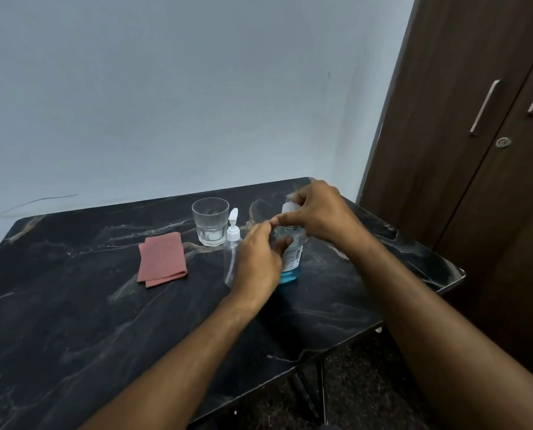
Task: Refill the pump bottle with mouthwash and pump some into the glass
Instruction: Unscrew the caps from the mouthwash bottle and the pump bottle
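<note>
A blue mouthwash bottle (291, 263) stands upright on the black marble table (72, 305). My left hand (259, 259) wraps around its body from the left. My right hand (316, 212) grips the white cap (288, 209) on top of it. Just left of it stands a clear pump bottle (232, 243) with a white pump head, partly hidden behind my left hand. An empty clear glass (211, 220) stands behind the pump bottle.
A folded pink cloth (162, 259) lies left of the bottles. The table's right edge (445, 283) is close to the mouthwash bottle. A dark wooden wardrobe (476, 150) stands at the right, a pale wall behind.
</note>
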Tool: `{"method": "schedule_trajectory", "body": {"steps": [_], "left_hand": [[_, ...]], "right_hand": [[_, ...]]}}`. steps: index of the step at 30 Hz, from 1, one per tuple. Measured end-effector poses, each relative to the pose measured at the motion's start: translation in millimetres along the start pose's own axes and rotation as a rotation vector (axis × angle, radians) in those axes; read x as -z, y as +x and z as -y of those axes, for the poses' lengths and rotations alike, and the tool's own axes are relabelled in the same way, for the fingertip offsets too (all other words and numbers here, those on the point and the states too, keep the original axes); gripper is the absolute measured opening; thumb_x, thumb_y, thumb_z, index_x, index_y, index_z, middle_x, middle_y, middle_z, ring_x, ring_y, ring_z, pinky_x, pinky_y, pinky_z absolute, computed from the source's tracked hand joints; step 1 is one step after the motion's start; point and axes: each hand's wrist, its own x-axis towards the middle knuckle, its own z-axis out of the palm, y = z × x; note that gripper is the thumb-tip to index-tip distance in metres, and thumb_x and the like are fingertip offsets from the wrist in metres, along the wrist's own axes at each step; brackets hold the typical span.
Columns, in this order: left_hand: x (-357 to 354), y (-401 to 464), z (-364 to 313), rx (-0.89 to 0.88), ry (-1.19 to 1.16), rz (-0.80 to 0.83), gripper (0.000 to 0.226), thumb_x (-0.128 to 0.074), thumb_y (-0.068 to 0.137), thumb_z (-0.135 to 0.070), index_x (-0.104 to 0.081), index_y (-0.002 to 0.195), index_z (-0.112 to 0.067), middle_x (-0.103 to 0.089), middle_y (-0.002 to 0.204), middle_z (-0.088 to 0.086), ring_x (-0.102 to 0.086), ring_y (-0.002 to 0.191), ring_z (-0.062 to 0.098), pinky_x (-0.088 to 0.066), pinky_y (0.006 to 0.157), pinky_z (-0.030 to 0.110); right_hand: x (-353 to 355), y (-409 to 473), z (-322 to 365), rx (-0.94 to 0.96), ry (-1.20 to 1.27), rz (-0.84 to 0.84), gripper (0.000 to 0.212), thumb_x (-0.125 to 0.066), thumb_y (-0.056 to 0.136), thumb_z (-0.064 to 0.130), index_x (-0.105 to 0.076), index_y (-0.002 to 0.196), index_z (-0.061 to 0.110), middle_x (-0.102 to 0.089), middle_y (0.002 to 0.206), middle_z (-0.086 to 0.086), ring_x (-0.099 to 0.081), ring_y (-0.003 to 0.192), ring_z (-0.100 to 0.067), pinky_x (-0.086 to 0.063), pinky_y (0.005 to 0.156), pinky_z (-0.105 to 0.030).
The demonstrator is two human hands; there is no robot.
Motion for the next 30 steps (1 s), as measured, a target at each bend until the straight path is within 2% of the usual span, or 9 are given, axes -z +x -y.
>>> {"method": "schedule_trajectory", "body": {"steps": [4, 7, 9, 13, 15, 20, 23, 26, 30], "left_hand": [[5.2, 8.3, 4.0, 0.016, -0.03, 0.063, 0.024, -0.072, 0.096, -0.025, -0.07, 0.119, -0.019, -0.072, 0.1, -0.003, -0.065, 0.088, 0.008, -0.043, 0.067, 0.01], [8.7, 11.9, 4.7, 0.043, -0.033, 0.109, 0.028, -0.072, 0.096, -0.028, -0.069, 0.123, -0.021, -0.074, 0.105, -0.004, -0.066, 0.095, 0.009, -0.043, 0.068, 0.011], [8.8, 12.5, 4.4, 0.047, -0.03, 0.125, 0.033, -0.072, 0.096, -0.03, -0.067, 0.127, -0.021, -0.073, 0.107, -0.006, -0.066, 0.097, 0.007, -0.043, 0.069, 0.01], [7.5, 14.5, 3.7, 0.075, -0.049, 0.14, 0.047, -0.071, 0.097, -0.03, -0.059, 0.141, -0.022, -0.065, 0.105, -0.012, -0.056, 0.085, -0.008, -0.038, 0.066, 0.007], [7.5, 15.9, 4.4, 0.074, -0.039, 0.142, 0.043, -0.071, 0.096, -0.03, -0.062, 0.138, -0.022, -0.065, 0.099, -0.013, -0.059, 0.088, -0.005, -0.039, 0.065, 0.009], [8.2, 19.0, 6.1, 0.074, -0.033, 0.143, 0.035, -0.071, 0.096, -0.028, -0.066, 0.13, -0.02, -0.06, 0.086, -0.022, -0.053, 0.079, -0.014, -0.038, 0.064, 0.008], [7.6, 20.5, 6.7, 0.068, -0.029, 0.156, 0.031, -0.07, 0.097, -0.028, -0.067, 0.127, -0.022, -0.059, 0.086, -0.024, -0.052, 0.08, -0.012, -0.039, 0.064, 0.011], [8.7, 20.0, 4.5, 0.053, -0.001, 0.163, 0.029, -0.069, 0.097, -0.028, -0.066, 0.126, -0.021, -0.062, 0.094, -0.02, -0.055, 0.086, -0.005, -0.041, 0.066, 0.014], [11.4, 19.0, 1.5, 0.022, 0.056, 0.175, 0.035, -0.068, 0.099, -0.029, -0.064, 0.131, -0.019, -0.07, 0.124, -0.002, -0.063, 0.111, 0.011, -0.051, 0.091, 0.028]], "right_hand": [[7.9, 0.4, 0.0, 0.048, -0.009, 0.048, 0.059, -0.092, 0.069, 0.026, -0.071, 0.12, 0.006, -0.074, 0.108, -0.006, -0.067, 0.087, -0.013, -0.055, 0.07, -0.025], [18.5, 5.2, -2.2, 0.12, 0.015, 0.203, 0.064, -0.082, 0.075, 0.0, -0.064, 0.134, 0.015, -0.072, 0.121, 0.003, -0.065, 0.102, -0.004, -0.05, 0.073, -0.015], [22.3, 6.5, -2.0, 0.133, 0.028, 0.256, 0.065, -0.078, 0.078, 0.0, -0.061, 0.138, 0.017, -0.068, 0.129, 0.006, -0.06, 0.116, -0.006, -0.052, 0.078, -0.019], [17.2, 8.0, 2.6, 0.129, -0.196, 0.127, 0.046, -0.08, 0.079, 0.046, -0.072, 0.11, 0.013, -0.07, 0.098, 0.006, -0.062, 0.092, -0.01, -0.047, 0.091, -0.036], [15.6, 7.7, 3.4, 0.164, -0.206, 0.12, 0.033, -0.081, 0.079, 0.041, -0.076, 0.099, 0.015, -0.071, 0.088, 0.009, -0.061, 0.082, -0.008, -0.046, 0.086, -0.035], [31.7, 8.8, 4.7, 0.254, -0.236, 0.086, 0.029, -0.081, 0.083, 0.021, -0.076, 0.112, 0.015, -0.074, 0.102, 0.001, -0.061, 0.085, -0.008, -0.047, 0.068, -0.018], [40.0, 8.8, -0.4, 0.227, -0.129, 0.081, 0.026, -0.081, 0.084, 0.017, -0.076, 0.109, 0.012, -0.075, 0.099, -0.001, -0.062, 0.069, 0.0, -0.046, 0.058, -0.013], [45.4, 4.6, -9.7, 0.173, 0.151, -0.014, 0.028, -0.084, 0.08, 0.018, -0.075, 0.105, 0.01, -0.075, 0.09, -0.008, -0.067, 0.058, -0.01, -0.059, 0.057, -0.026], [37.4, -4.8, -31.4, 0.009, 0.451, -0.06, 0.032, -0.082, 0.079, 0.003, -0.064, 0.106, 0.005, -0.07, 0.099, -0.02, -0.073, 0.077, -0.038, -0.063, 0.072, -0.048]]}}
